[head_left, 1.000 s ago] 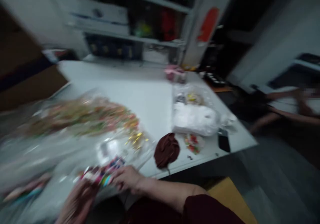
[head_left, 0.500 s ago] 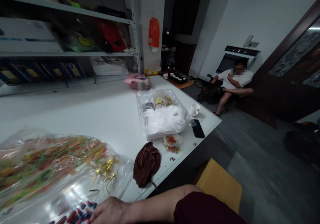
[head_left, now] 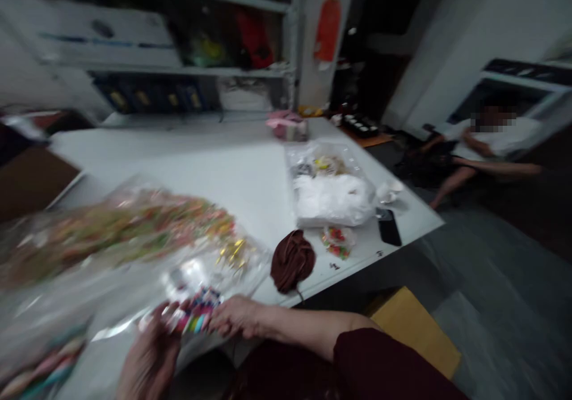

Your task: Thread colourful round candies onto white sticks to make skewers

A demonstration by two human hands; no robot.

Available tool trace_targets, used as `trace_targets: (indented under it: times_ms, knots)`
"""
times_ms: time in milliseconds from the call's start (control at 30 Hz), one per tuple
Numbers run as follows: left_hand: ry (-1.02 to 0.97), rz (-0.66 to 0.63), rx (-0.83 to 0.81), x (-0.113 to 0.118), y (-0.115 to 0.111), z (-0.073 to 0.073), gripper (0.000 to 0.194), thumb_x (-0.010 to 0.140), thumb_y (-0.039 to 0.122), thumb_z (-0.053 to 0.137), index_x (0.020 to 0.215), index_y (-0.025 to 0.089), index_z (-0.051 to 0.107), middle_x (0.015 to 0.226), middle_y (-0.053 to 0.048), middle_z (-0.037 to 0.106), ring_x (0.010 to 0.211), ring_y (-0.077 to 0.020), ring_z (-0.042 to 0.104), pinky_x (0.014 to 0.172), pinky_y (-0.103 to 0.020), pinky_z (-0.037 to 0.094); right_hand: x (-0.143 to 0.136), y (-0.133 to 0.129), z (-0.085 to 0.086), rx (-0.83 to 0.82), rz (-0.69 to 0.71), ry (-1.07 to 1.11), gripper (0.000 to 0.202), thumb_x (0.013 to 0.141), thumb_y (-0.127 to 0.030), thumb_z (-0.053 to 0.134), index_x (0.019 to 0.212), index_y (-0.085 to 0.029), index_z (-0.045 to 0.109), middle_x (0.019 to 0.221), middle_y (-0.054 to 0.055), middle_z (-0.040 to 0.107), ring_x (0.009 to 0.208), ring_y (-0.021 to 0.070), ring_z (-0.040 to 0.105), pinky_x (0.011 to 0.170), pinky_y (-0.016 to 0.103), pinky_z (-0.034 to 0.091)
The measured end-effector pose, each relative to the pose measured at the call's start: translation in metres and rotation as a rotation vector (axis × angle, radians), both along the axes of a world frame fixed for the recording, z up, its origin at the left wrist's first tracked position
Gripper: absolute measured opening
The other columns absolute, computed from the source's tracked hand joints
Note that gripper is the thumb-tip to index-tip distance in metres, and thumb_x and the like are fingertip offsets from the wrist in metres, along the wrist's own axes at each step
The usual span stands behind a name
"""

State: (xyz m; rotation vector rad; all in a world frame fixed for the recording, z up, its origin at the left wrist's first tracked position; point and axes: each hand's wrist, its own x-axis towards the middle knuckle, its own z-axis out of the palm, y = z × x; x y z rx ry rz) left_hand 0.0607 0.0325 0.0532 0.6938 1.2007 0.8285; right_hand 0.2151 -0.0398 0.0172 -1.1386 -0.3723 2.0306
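Observation:
At the table's front edge, my left hand [head_left: 154, 349] has its fingers closed round one end of a colourful striped bundle [head_left: 196, 316]. My right hand [head_left: 236, 318] grips the bundle's other end. The picture is blurred, so what the bundle is made of cannot be told. Behind my hands lies a large clear plastic bag [head_left: 147, 233] of green, orange and red wrapped pieces. Gold ties [head_left: 235, 254] lie at its right end. A crumpled brown cloth [head_left: 292, 261] is to the right of my right hand.
Farther right on the white table [head_left: 210, 161] are a clear tray with a white bag [head_left: 333, 200], a small candy bag [head_left: 338, 242], a phone [head_left: 389, 227] and a cup [head_left: 388, 192]. A person [head_left: 491, 135] sits beyond; a cardboard box [head_left: 415, 328] stands below.
The view has swung left, so things appear farther right. My left hand has come into view, and the striped bundle now shows between both hands.

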Motion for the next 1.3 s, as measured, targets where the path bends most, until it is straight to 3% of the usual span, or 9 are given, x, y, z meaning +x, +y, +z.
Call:
trace_targets:
  times_ms: [133, 267, 400, 500, 600, 667, 767, 900, 1300]
  knots:
    - [-0.294, 0.086, -0.029, 0.018, -0.021, 0.004, 0.027, 0.07, 0.034, 0.079, 0.082, 0.017, 0.062, 0.071, 0.001, 0.065, 0.061, -0.0087, 0.06, 0.057, -0.018, 0.05, -0.004, -0.004, 0.009, -0.043, 0.163, 0.225, 0.017, 0.08, -0.018, 0.057, 0.066, -0.018, 0.048, 0.044, -0.013, 0.023, 0.036, 0.0033, 0.012, 0.039, 0.016, 0.013]
    - [-0.468, 0.071, -0.087, 0.013, -0.014, -0.008, 0.039, 0.075, 0.049, 0.074, 0.088, 0.015, 0.061, 0.072, -0.003, 0.063, 0.064, -0.0136, 0.062, 0.056, -0.025, 0.049, -0.01, 0.008, 0.002, 0.012, 0.131, 0.242, 0.017, 0.08, -0.03, 0.06, 0.072, -0.019, 0.05, 0.046, -0.015, 0.021, 0.039, 0.0034, 0.003, 0.039, 0.017, 0.01]
    - [-0.433, 0.108, -0.08, -0.005, -0.012, -0.011, 0.042, 0.078, 0.051, 0.07, 0.095, 0.014, 0.06, 0.084, -0.008, 0.068, 0.073, -0.0194, 0.068, 0.067, -0.033, 0.053, -0.019, 0.0, 0.0, 0.266, 0.026, -0.224, 0.022, 0.073, -0.037, 0.068, 0.08, -0.018, 0.06, 0.051, -0.008, 0.041, 0.041, 0.0059, 0.026, 0.041, 0.019, 0.019]
    - [-0.419, 0.16, -0.084, -0.011, -0.011, -0.015, 0.039, 0.079, 0.049, 0.07, 0.092, 0.014, 0.059, 0.083, -0.007, 0.069, 0.072, -0.0194, 0.069, 0.072, -0.036, 0.055, -0.02, -0.011, 0.0, 0.56, -0.048, -0.724, 0.014, 0.075, -0.034, 0.065, 0.081, -0.021, 0.066, 0.069, 0.0, 0.06, 0.064, 0.0131, 0.052, 0.053, 0.021, 0.034]
    - [-0.442, 0.164, -0.09, -0.012, -0.009, -0.019, 0.039, 0.078, 0.049, 0.072, 0.091, 0.014, 0.06, 0.085, -0.008, 0.069, 0.075, -0.0192, 0.069, 0.077, -0.037, 0.055, -0.018, -0.015, 0.001, 0.657, -0.094, -1.012, 0.012, 0.078, -0.034, 0.063, 0.08, -0.023, 0.069, 0.077, 0.004, 0.065, 0.075, 0.0165, 0.056, 0.062, 0.024, 0.038]
    - [-0.443, 0.167, -0.074, -0.012, -0.009, -0.021, 0.038, 0.077, 0.047, 0.073, 0.09, 0.014, 0.061, 0.085, -0.008, 0.07, 0.076, -0.019, 0.07, 0.081, -0.038, 0.055, -0.016, -0.013, 0.001, 0.586, -0.098, -0.94, 0.014, 0.077, -0.035, 0.063, 0.075, -0.022, 0.068, 0.065, 0.001, 0.059, 0.062, 0.0136, 0.051, 0.056, 0.023, 0.035]
    - [-0.432, 0.187, -0.04, -0.013, -0.01, -0.023, 0.037, 0.076, 0.045, 0.074, 0.088, 0.013, 0.062, 0.083, -0.008, 0.071, 0.078, -0.0188, 0.07, 0.084, -0.037, 0.055, -0.014, -0.007, 0.0, 0.344, -0.1, -0.549, 0.02, 0.071, -0.039, 0.067, 0.07, -0.02, 0.063, 0.049, -0.006, 0.041, 0.043, 0.007, 0.031, 0.042, 0.02, 0.022]
    - [-0.38, 0.161, -0.022, -0.017, -0.012, -0.024, 0.04, 0.075, 0.048, 0.074, 0.088, 0.012, 0.063, 0.082, -0.008, 0.071, 0.076, -0.0184, 0.07, 0.079, -0.033, 0.055, -0.009, 0.002, 0.001, 0.104, -0.072, -0.172, 0.03, 0.057, -0.033, 0.079, 0.07, -0.017, 0.058, 0.049, -0.01, 0.039, 0.039, 0.0012, 0.016, 0.036, 0.017, 0.009]
    - [-0.371, 0.076, -0.029, -0.011, -0.023, -0.023, 0.047, 0.075, 0.057, 0.071, 0.089, 0.012, 0.067, 0.079, -0.008, 0.069, 0.072, -0.0173, 0.066, 0.074, -0.032, 0.053, -0.031, -0.001, 0.005, 0.11, -0.147, -0.17, 0.031, 0.058, -0.033, 0.079, 0.073, -0.015, 0.059, 0.057, -0.007, 0.049, 0.038, -0.0009, 0.021, 0.034, 0.015, 0.012]
